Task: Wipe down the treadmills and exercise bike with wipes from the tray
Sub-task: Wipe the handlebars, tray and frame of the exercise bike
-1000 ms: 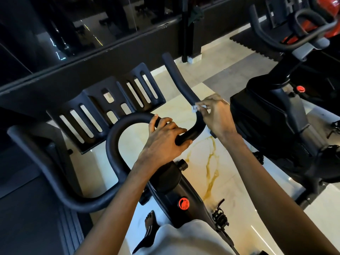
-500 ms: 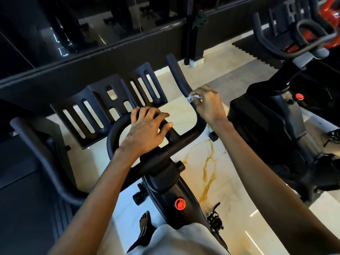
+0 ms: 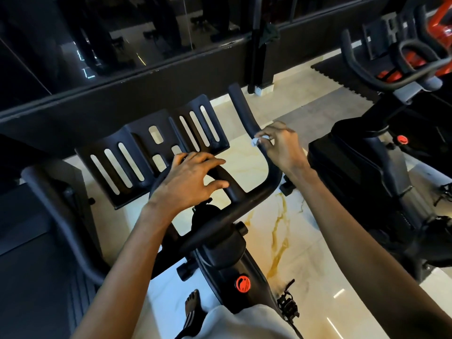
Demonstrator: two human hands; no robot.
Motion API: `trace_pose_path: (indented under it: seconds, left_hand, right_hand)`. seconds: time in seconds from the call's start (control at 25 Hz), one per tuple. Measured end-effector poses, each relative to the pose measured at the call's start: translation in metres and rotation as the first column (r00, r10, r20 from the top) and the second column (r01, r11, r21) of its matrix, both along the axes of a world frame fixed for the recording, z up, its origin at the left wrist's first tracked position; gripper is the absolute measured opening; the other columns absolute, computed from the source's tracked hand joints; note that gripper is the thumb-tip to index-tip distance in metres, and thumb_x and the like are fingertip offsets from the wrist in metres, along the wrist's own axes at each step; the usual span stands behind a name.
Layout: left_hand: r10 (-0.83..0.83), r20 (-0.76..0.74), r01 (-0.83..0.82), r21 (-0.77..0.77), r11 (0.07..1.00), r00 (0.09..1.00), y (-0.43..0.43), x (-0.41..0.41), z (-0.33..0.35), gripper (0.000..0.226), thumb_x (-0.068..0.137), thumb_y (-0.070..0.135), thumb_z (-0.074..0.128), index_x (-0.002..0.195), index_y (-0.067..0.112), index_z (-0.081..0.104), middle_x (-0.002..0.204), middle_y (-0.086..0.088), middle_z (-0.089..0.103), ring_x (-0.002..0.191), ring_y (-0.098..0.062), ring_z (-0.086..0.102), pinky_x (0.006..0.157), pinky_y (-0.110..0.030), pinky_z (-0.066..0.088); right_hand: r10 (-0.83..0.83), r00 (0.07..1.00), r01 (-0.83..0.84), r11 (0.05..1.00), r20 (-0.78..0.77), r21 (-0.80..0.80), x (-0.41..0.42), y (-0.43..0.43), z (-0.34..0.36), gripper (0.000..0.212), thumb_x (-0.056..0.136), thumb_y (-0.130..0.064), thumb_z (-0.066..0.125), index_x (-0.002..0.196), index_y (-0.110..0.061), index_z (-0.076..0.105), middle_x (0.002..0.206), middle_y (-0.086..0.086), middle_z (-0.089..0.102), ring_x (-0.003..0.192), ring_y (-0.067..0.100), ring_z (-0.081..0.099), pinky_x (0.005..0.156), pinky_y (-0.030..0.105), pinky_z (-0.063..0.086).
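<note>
The wipe (image 3: 255, 141) is pinched small between thumb and fingertips of the right hand (image 3: 281, 148) and is held against the right horn (image 3: 241, 106) of the exercise bike (image 3: 232, 263), seemingly touching it. From that hand the horn's long axis runs forward and slightly left to a free tip; behind, it curves into the crossbar. The left hand (image 3: 190, 177) is laid on the handlebar's middle with its fingers loosely spread, beside the slotted holder (image 3: 137, 152). Open floor (image 3: 281, 216) is left on both sides of the horn, and the neighbouring bike (image 3: 362, 167) stands well apart.
</note>
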State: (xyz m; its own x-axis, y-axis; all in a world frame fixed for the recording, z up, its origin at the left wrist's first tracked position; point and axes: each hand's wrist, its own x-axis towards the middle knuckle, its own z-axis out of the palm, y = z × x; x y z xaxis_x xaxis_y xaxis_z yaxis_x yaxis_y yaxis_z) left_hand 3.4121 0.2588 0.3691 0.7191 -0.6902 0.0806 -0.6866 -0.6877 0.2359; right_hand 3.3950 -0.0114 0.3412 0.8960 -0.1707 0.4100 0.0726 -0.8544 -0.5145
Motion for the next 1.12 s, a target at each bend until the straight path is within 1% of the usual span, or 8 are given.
trace_pose_path:
  seconds: [0.2, 0.32, 0.44, 0.56, 0.68, 0.8, 0.92, 1.12]
  left_hand:
    - [-0.076, 0.080, 0.082, -0.075, 0.994, 0.994, 0.015, 0.011, -0.008, 0.054, 0.090, 0.055, 0.057, 0.141, 0.036, 0.056, 0.140, 0.007, 0.059, 0.135, -0.016, 0.040, 0.110, -0.036, 0.018]
    - [-0.065, 0.084, 0.073, -0.095, 0.993, 0.994, 0.014, 0.015, -0.012, 0.050, 0.090, 0.041, 0.068, 0.139, 0.035, 0.058, 0.138, 0.007, 0.060, 0.133, -0.016, 0.042, 0.108, -0.037, 0.021]
    - [-0.047, 0.120, 0.066, -0.154, 0.986, 0.992, 0.014, 0.015, -0.017, 0.051, 0.085, 0.022, 0.078, 0.133, 0.031, 0.064, 0.136, 0.004, 0.062, 0.133, -0.018, 0.041, 0.112, -0.048, 0.025]
    - [0.004, 0.158, 0.027, -0.190, 0.981, 0.987, 0.013, 0.018, -0.020, 0.056, 0.076, 0.018, 0.086, 0.129, 0.020, 0.068, 0.142, -0.006, 0.057, 0.143, -0.027, 0.036, 0.120, -0.053, 0.015]
    - [0.029, 0.109, -0.006, -0.208, 0.978, 0.994, 0.014, 0.022, -0.018, 0.058, 0.077, 0.021, 0.085, 0.131, 0.012, 0.066, 0.141, -0.011, 0.058, 0.146, -0.032, 0.035, 0.122, -0.046, 0.007]
    - [0.032, 0.092, -0.011, -0.224, 0.975, 0.995, 0.014, 0.021, -0.018, 0.057, 0.079, 0.023, 0.083, 0.131, 0.009, 0.065, 0.137, -0.009, 0.062, 0.144, -0.029, 0.038, 0.122, -0.041, 0.007]
    - [0.037, 0.083, -0.016, -0.242, 0.970, 0.996, 0.014, 0.019, -0.017, 0.057, 0.081, 0.023, 0.082, 0.133, 0.009, 0.064, 0.134, -0.008, 0.064, 0.144, -0.027, 0.038, 0.122, -0.037, 0.004]
    - [0.025, 0.034, -0.015, -0.268, 0.963, 0.999, 0.012, 0.018, -0.011, 0.056, 0.084, 0.024, 0.079, 0.137, 0.016, 0.061, 0.133, -0.006, 0.064, 0.147, -0.023, 0.033, 0.119, -0.025, -0.007]
  right_hand:
    - [-0.044, 0.988, 0.022, 0.989, 0.151, 0.147, 0.052, 0.017, 0.006, 0.014, 0.095, -0.014, 0.066, 0.104, -0.010, 0.075, 0.104, 0.003, 0.064, 0.087, 0.007, 0.059, 0.080, 0.006, 0.046]
    - [-0.033, 0.986, 0.017, 0.995, 0.166, 0.099, 0.045, 0.018, -0.002, 0.014, 0.097, -0.014, 0.061, 0.101, -0.013, 0.075, 0.103, 0.000, 0.063, 0.085, 0.002, 0.056, 0.079, 0.004, 0.043]
    - [0.001, 0.991, -0.006, 0.999, 0.136, 0.042, 0.031, 0.007, -0.011, 0.018, 0.092, -0.004, 0.062, 0.095, -0.016, 0.075, 0.101, -0.001, 0.065, 0.085, 0.001, 0.055, 0.080, 0.004, 0.040]
    - [-0.017, 0.987, 0.006, 0.998, 0.161, 0.067, 0.047, 0.006, -0.005, 0.015, 0.095, -0.009, 0.061, 0.103, -0.011, 0.073, 0.106, 0.004, 0.063, 0.085, 0.005, 0.055, 0.080, 0.004, 0.040]
    - [-0.069, 0.971, 0.032, 0.987, 0.229, 0.160, 0.080, 0.014, 0.013, 0.014, 0.093, -0.007, 0.064, 0.103, -0.009, 0.074, 0.106, 0.006, 0.065, 0.090, 0.008, 0.059, 0.082, 0.000, 0.037]
    - [-0.111, 0.957, 0.043, 0.968, 0.267, 0.246, 0.088, 0.020, 0.020, 0.013, 0.092, -0.006, 0.066, 0.101, -0.010, 0.073, 0.104, 0.003, 0.067, 0.090, 0.003, 0.060, 0.082, 0.004, 0.044]
    - [-0.031, 0.961, -0.021, 0.983, 0.275, 0.183, 0.067, 0.020, 0.003, 0.014, 0.092, -0.006, 0.063, 0.097, -0.013, 0.074, 0.102, 0.001, 0.068, 0.091, 0.005, 0.064, 0.084, 0.014, 0.052]
    - [-0.088, 0.953, 0.037, 0.983, 0.290, 0.178, 0.091, 0.029, 0.016, 0.014, 0.092, -0.010, 0.066, 0.103, -0.014, 0.075, 0.105, 0.002, 0.070, 0.094, 0.013, 0.064, 0.082, 0.012, 0.048]
